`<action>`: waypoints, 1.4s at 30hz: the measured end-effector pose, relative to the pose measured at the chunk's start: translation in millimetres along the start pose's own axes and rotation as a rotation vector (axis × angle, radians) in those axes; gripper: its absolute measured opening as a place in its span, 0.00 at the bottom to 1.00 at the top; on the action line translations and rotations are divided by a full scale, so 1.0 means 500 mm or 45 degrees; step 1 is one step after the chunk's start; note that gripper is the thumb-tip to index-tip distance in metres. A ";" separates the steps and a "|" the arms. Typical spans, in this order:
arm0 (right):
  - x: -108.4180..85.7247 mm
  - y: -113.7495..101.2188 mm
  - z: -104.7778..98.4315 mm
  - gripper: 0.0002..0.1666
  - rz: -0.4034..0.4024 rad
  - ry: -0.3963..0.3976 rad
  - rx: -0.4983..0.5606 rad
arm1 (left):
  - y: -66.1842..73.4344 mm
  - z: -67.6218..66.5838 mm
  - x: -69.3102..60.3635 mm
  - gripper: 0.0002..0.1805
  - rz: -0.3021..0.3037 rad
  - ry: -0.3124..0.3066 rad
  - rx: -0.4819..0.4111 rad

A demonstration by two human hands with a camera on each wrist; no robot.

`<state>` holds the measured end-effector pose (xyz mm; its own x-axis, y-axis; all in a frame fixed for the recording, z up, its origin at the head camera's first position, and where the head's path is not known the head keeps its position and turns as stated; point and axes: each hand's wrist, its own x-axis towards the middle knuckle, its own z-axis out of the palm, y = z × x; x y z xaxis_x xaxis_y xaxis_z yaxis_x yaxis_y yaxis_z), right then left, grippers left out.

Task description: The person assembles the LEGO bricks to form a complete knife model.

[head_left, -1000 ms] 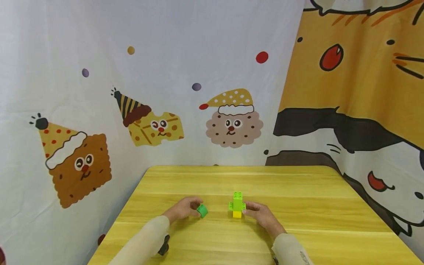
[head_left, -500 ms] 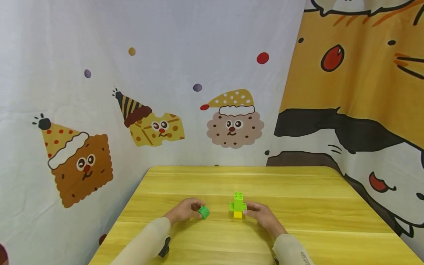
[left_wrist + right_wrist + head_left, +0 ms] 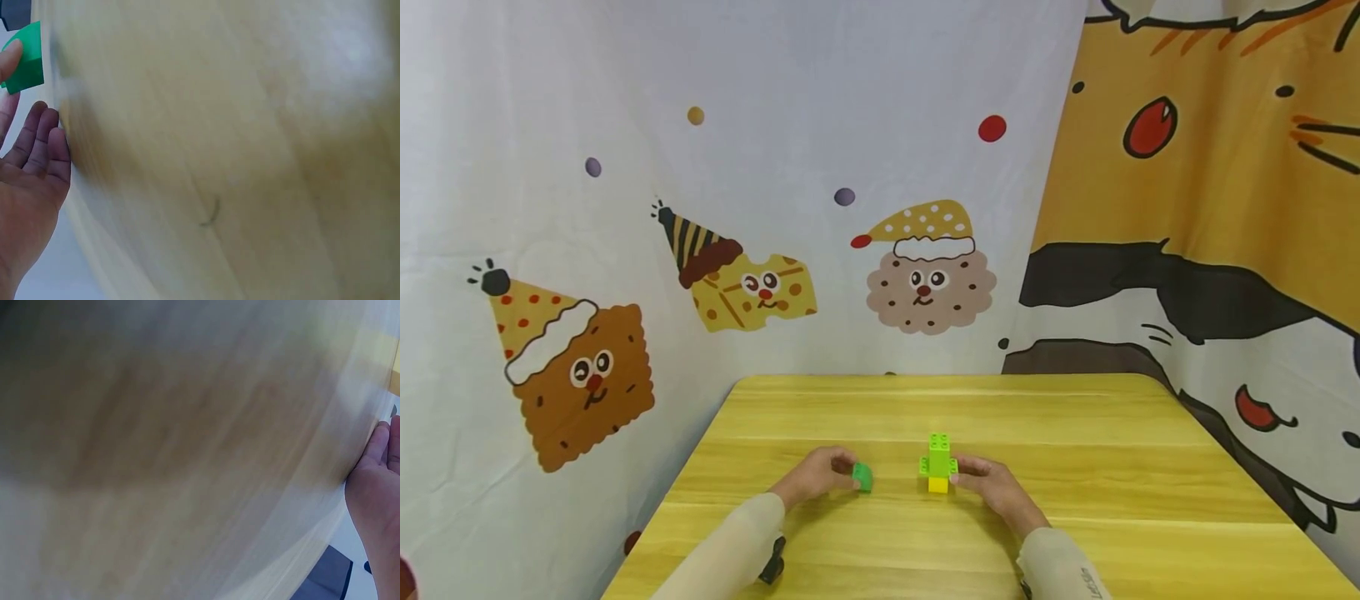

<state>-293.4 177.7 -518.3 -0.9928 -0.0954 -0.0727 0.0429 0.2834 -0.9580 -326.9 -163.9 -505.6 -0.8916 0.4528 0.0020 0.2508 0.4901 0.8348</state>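
Observation:
My left hand (image 3: 822, 473) pinches a small green toy building block (image 3: 862, 477) with a curved side, held between thumb and fingertip. The left wrist view shows that green block (image 3: 28, 62) at the upper left, the thumb lying across it. To its right, a small build of stacked toy blocks (image 3: 939, 457) stands upright, light green on top with studded pieces at both sides and a yellow block (image 3: 937, 485) at the bottom. My right hand (image 3: 992, 483) holds this build at its right side by the fingertips. The right wrist view catches only part of the right hand (image 3: 375, 481).
Both hands are over a wood-grain table (image 3: 1060, 408). A printed cloth (image 3: 820, 125) with cartoon figures hangs behind the table and along its sides. A dark device (image 3: 772, 562) sits under the left wrist.
The green block has been turned in my left fingers, so its curved side now faces right. My right hand and the stacked build have hardly moved.

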 end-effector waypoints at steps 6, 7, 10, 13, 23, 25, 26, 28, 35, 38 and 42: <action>-0.002 -0.003 -0.002 0.30 -0.002 -0.009 0.001 | 0.010 -0.005 0.009 0.15 -0.023 0.055 -0.060; -0.002 -0.003 -0.002 0.30 -0.005 -0.011 0.000 | 0.013 -0.005 0.011 0.14 -0.030 0.066 -0.061; -0.003 -0.002 -0.002 0.30 -0.004 -0.011 0.009 | 0.024 -0.006 0.019 0.13 -0.017 0.093 -0.073; -0.004 -0.001 -0.002 0.30 0.000 -0.007 0.010 | 0.039 -0.006 0.026 0.12 0.002 0.116 -0.094; -0.001 0.003 -0.003 0.32 -0.005 -0.019 -0.008 | 0.099 -0.002 0.054 0.16 0.034 0.193 -0.153; 0.000 0.004 -0.002 0.33 -0.005 -0.025 -0.010 | 0.110 0.002 0.060 0.18 0.035 0.206 -0.160; 0.000 0.003 -0.002 0.32 -0.006 -0.024 -0.005 | 0.115 0.004 0.062 0.18 0.037 0.211 -0.169; 0.000 0.004 -0.002 0.32 -0.009 -0.024 0.002 | 0.126 0.009 0.068 0.19 0.038 0.220 -0.190; -0.001 0.005 -0.001 0.31 -0.006 -0.013 0.011 | 0.162 0.029 0.088 0.18 0.062 0.232 -0.229; 0.000 0.006 0.000 0.31 0.008 -0.001 0.014 | 0.176 0.037 0.095 0.18 0.081 0.243 -0.239; 0.001 0.006 0.000 0.30 0.008 0.007 0.016 | 0.189 0.047 0.105 0.17 0.115 0.250 -0.222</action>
<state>-293.6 178.6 -520.9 -0.9931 -0.0886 -0.0774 0.0506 0.2723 -0.9609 -341.1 -76.4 -439.5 -0.9288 0.3275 0.1734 0.2792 0.3109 0.9085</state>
